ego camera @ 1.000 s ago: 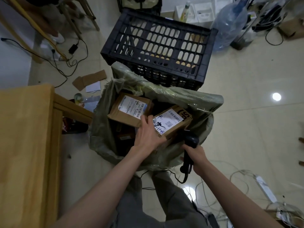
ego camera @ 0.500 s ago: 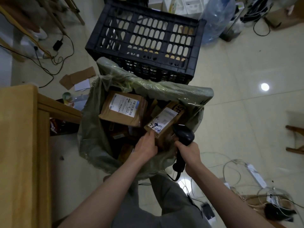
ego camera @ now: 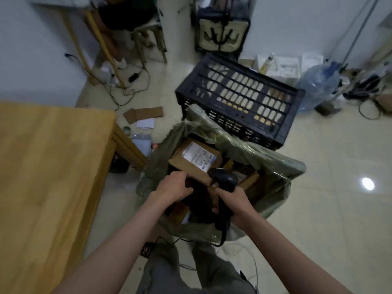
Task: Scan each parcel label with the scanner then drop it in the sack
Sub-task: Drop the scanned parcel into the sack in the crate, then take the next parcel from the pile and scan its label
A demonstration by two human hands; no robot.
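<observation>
- Left hand (ego camera: 172, 185) inside the mouth of the sack (ego camera: 265, 158), fingers curled down at the near edge of a parcel (ego camera: 196, 161); cannot tell whether gripping it or only touching.
- Parcel lying label (ego camera: 198, 158) up on top of other boxes in the sack, toward its far left side.
- Right hand (ego camera: 232, 201) wrapped around the handle of the scanner (ego camera: 223, 180), fingers closed on it.
- Scanner head just beside the parcel's near right corner, over the sack; cable hanging from the handle down to the floor (ego camera: 328, 209).
- Sack standing open on the floor, against the near side of a black crate (ego camera: 239, 98).
- More brown boxes in the sack, below and to the right of the scanner; details too dark to tell.
- Wooden table (ego camera: 42, 177) at the left, its far right corner near the sack.
- Cardboard scraps (ego camera: 143, 113) and cables on the floor beyond the table.
</observation>
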